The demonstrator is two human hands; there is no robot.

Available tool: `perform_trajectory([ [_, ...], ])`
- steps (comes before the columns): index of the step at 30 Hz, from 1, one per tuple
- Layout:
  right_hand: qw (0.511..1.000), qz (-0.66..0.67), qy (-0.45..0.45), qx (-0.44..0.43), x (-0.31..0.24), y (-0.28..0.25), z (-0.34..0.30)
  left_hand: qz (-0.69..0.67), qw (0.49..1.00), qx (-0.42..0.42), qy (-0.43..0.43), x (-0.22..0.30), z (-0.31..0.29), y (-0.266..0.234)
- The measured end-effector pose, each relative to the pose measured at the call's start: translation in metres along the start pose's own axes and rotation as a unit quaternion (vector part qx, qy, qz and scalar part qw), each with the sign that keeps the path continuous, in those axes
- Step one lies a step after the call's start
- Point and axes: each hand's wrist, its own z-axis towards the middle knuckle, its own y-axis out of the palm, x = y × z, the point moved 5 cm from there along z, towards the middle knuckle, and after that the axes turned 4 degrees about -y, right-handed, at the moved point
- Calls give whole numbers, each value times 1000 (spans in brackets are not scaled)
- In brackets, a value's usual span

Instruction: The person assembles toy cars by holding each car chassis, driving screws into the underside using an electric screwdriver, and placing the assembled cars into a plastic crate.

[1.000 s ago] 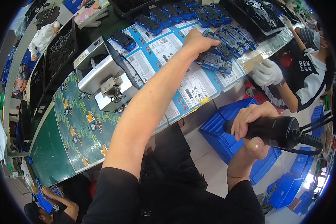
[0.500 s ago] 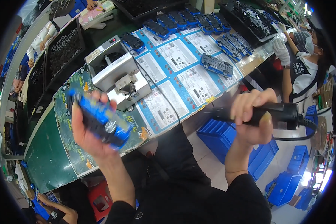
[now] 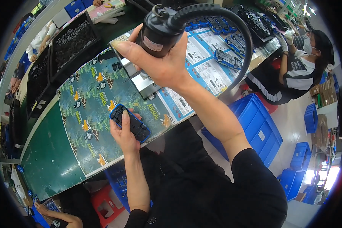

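Note:
My left hand [image 3: 126,135] is closed around a blue toy car [image 3: 141,132] above the near edge of the table. The car's black underside faces up, and my thumb lies across it. Farther off, my right hand [image 3: 169,70] grips a black electric screwdriver [image 3: 159,32], its cable end toward me and its tip hidden. Just beyond that hand, and partly covered by it, stands a metal box-shaped device [image 3: 145,86], perhaps a screw feeder.
A patterned sheet [image 3: 91,110] covers the green table. One toy car [image 3: 227,59] lies at the right, with several more behind. Black trays of small parts [image 3: 70,45] stand far left. Blue crates [image 3: 254,125] and a seated co-worker [image 3: 298,68] are at the right.
The right hand has swung left and forward with the screwdriver, to the metal device. The left hand has moved nearer and turned the car underside up.

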Motion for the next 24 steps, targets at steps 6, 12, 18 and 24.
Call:
perform_trajectory([
  [6, 999, -34, -17, -3, 19, 10, -2, -23, 1000, 0, -9, 2, -1, -3],
  [12, 1000, -24, 3, -1, 25, 8, 3, -9, 1000, 4, -9, -1, -1, -1],
  [18, 997, 76, 10, 8, 6, -5, 7, -10, 999, 30, -11, 6, -2, 4],
  [24, 1000, 1, 26, -7, -3, -30, 12, 2, 999, 23, -22, -3, 0, 5],
])
